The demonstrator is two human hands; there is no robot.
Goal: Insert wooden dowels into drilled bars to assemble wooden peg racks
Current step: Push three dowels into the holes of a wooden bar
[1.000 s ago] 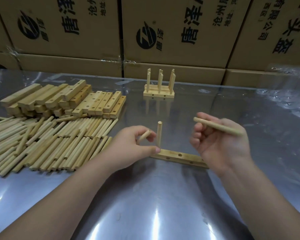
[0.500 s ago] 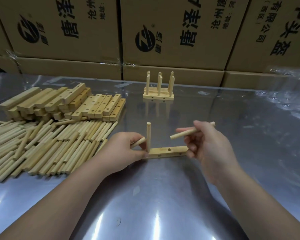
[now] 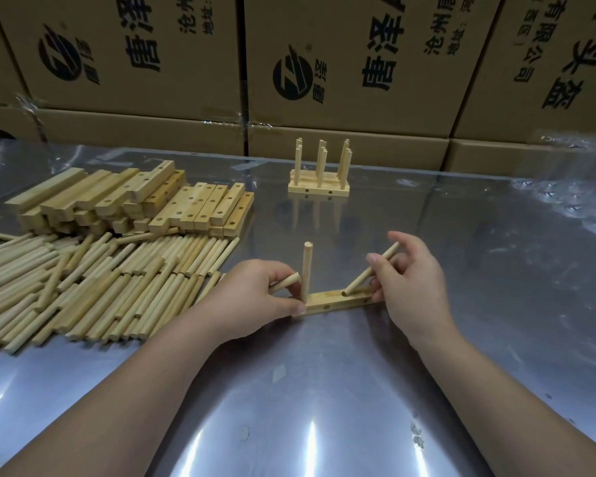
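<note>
The pale drilled wooden bar point(image 3: 327, 302) lies flat on the shiny metal table point(image 3: 324, 390), its long axis running left to right between the two hands. The left hand point(image 3: 255, 297) pins the bar's left end with its thumb and keeps a spare wooden dowel point(image 3: 285, 282) in its curled fingers, just beside the upright round dowel point(image 3: 306, 266) seated there. The right hand point(image 3: 412, 280) pinches a second light wooden dowel point(image 3: 367, 275) — slanted, lower tip touching the bar's top at a right-hand hole, upper end leaning right and away. It probably needs tipping upright before pressing in.
</note>
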